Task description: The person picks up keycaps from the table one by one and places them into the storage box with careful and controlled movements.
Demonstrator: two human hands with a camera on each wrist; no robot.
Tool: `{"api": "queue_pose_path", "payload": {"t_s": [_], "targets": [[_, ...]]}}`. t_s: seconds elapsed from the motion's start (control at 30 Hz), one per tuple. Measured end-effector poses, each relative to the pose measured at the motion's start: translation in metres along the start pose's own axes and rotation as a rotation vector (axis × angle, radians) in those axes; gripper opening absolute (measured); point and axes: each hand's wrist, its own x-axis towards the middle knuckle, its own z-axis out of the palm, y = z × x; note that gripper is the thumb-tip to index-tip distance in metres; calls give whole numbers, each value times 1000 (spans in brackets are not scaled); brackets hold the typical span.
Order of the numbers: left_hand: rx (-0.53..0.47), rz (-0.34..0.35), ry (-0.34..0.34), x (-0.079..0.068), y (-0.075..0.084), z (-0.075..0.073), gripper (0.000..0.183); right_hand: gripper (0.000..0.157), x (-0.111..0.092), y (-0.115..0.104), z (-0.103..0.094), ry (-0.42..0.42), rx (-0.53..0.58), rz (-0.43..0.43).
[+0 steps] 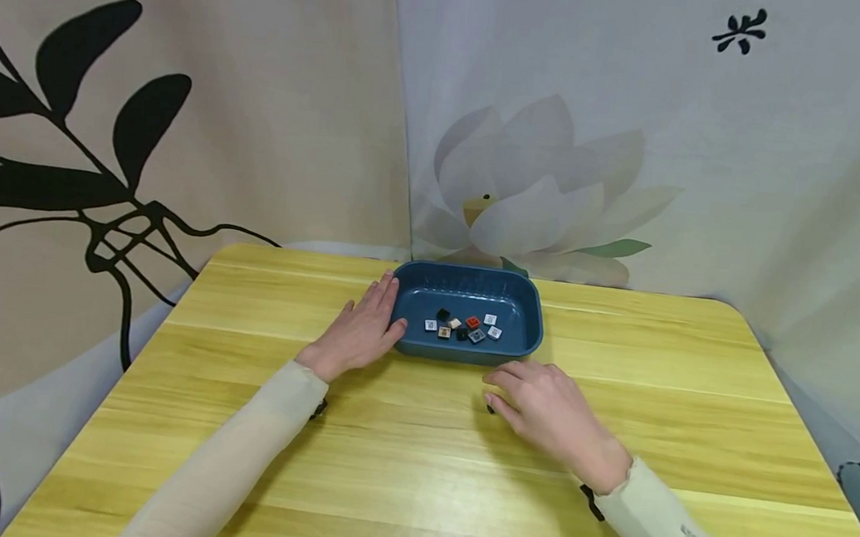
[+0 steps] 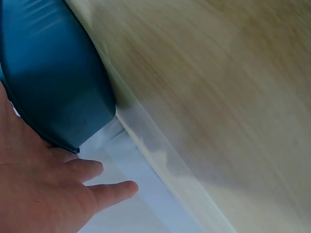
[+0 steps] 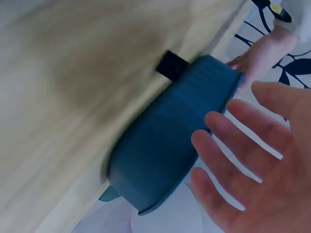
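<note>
A blue rectangular tray (image 1: 461, 356) stands at the far side of the table, with several small square tiles (image 1: 474, 322) in white, black, red and grey on its floor. My left hand (image 1: 360, 327) lies with extended fingers against the tray's left end, and its palm meets that wall in the left wrist view. In front of the tray's near right side is my right hand (image 1: 546, 406), its fingers loosely bent and spread, holding nothing. A small black square tile (image 3: 172, 65) shows beside the tray's wall in the right wrist view; the head view shows only a bit of it by the thumb.
The wooden table (image 1: 385, 482) extends toward me and to both sides of the tray. Printed cloth (image 1: 320, 128) hangs close behind its far edge, with a dark leaf pattern on the left and a pale lotus flower on the right.
</note>
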Motion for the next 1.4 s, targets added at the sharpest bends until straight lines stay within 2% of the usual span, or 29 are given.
{"api": "queue_pose_path", "payload": {"t_s": [0.37, 0.6, 0.77, 1.13, 1.4], "targets": [[-5, 12, 1, -1, 0, -1, 77, 37, -12, -4, 9, -250, -8, -13], [-4, 7, -6, -1, 3, -1, 77, 51, -13, -7, 11, -371, -23, -4], [4, -3, -9, 0, 2, 0, 77, 48, -14, -8, 13, -360, -53, -11], [2, -8, -7, -1, 2, 1, 77, 10, -14, -10, 19, -234, -116, -35], [5, -4, -5, 0, 1, 2, 77, 10, -15, -10, 21, -250, -140, -19]]}}
